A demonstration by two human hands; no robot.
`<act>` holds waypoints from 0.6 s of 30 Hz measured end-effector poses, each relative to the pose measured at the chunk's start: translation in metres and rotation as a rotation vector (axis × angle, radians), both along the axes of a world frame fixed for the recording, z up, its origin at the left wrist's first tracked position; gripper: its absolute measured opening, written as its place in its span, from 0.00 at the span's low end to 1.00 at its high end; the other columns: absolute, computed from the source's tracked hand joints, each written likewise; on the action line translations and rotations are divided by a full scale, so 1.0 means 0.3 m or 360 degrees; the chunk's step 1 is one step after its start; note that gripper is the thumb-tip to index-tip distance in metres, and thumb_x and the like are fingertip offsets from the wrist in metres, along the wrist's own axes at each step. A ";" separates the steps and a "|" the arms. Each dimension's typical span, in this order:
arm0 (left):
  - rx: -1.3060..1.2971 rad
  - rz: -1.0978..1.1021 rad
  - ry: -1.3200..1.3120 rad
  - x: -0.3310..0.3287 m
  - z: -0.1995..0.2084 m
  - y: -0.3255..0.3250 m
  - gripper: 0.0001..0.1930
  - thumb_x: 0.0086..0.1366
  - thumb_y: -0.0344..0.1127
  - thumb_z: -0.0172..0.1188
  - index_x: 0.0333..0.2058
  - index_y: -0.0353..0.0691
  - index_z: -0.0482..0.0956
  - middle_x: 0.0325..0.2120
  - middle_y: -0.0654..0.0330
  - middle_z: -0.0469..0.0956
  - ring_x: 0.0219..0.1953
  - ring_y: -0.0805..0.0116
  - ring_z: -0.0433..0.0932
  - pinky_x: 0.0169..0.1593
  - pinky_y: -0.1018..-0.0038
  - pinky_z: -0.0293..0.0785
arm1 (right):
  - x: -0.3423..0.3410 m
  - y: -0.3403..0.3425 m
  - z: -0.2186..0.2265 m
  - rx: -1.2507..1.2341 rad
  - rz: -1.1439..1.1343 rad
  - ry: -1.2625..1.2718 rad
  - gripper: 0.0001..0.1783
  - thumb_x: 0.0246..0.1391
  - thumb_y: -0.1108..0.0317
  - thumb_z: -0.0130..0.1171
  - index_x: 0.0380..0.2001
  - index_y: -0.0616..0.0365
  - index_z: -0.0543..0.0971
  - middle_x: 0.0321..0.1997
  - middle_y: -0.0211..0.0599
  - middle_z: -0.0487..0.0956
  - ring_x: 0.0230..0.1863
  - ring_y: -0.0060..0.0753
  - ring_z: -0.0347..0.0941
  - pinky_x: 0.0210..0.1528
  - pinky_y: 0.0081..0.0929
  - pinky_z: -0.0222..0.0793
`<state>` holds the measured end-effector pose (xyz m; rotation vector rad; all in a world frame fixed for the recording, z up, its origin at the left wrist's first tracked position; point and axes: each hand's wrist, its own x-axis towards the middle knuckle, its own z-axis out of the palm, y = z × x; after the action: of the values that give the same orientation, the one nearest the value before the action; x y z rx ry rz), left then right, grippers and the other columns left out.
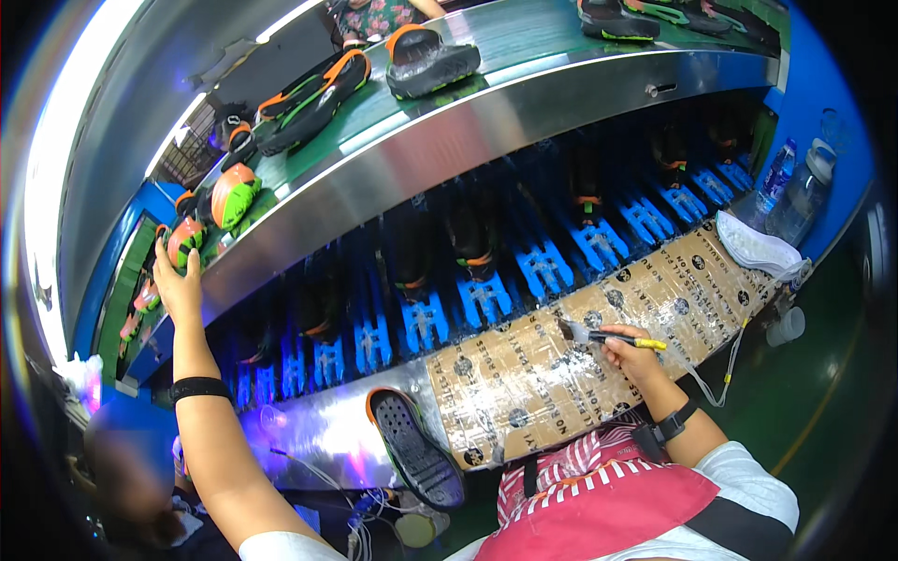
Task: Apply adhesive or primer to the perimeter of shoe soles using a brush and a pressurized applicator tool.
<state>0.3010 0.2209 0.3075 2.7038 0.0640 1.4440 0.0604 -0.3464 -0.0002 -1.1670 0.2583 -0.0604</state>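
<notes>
My left hand (178,285) reaches to the far left of the upper conveyor. Its fingers are stretched and spread beside an orange, green and black shoe (187,236), with the fingertips at its edge; whether they press on it is hard to tell. In my right hand (629,353) is a brush (599,337) with a black and yellow handle, its bristles pointing left over the cardboard-covered bench (524,374). Left of the cardboard, a black clog (416,449) with a perforated footbed and orange trim rests on the metal table, its near end over the front edge.
Several orange and black shoes, including a clog (430,65), ride the green conveyor (533,56). Below it, blue racks (426,323) hold dark shoes. At right lie white insoles (753,245) beside bottles (804,192) and a white cable (730,374). Another person (131,467) is at lower left.
</notes>
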 end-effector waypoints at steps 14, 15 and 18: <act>0.0334 0.0829 0.0515 0.123 0.080 0.090 0.18 0.58 0.45 0.52 0.49 0.64 0.70 0.44 0.56 0.70 0.47 0.53 0.70 0.46 0.55 0.64 | 0.005 0.020 0.022 -0.0145 -0.0087 0.0175 0.15 0.45 0.73 0.57 0.39 0.66 0.75 0.21 0.34 0.75 0.18 0.16 0.67 0.20 0.11 0.63; 0.0341 0.1090 0.0493 0.136 0.080 0.085 0.19 0.59 0.47 0.49 0.51 0.66 0.68 0.50 0.55 0.66 0.51 0.51 0.66 0.49 0.52 0.61 | 0.008 0.021 0.020 -0.0145 -0.0082 0.0174 0.16 0.45 0.73 0.57 0.39 0.67 0.75 0.21 0.34 0.75 0.18 0.16 0.67 0.20 0.11 0.63; -0.0121 0.1382 0.0699 0.178 0.082 0.142 0.20 0.61 0.52 0.44 0.52 0.67 0.65 0.59 0.53 0.53 0.57 0.45 0.57 0.53 0.42 0.51 | 0.007 0.030 0.032 -0.0132 -0.0105 0.0190 0.15 0.45 0.74 0.57 0.39 0.67 0.74 0.22 0.35 0.75 0.18 0.16 0.67 0.20 0.11 0.63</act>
<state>0.3545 0.2636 0.3322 2.9880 1.4164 0.8428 0.0627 -0.3374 0.0095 -1.2465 0.4031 -0.0601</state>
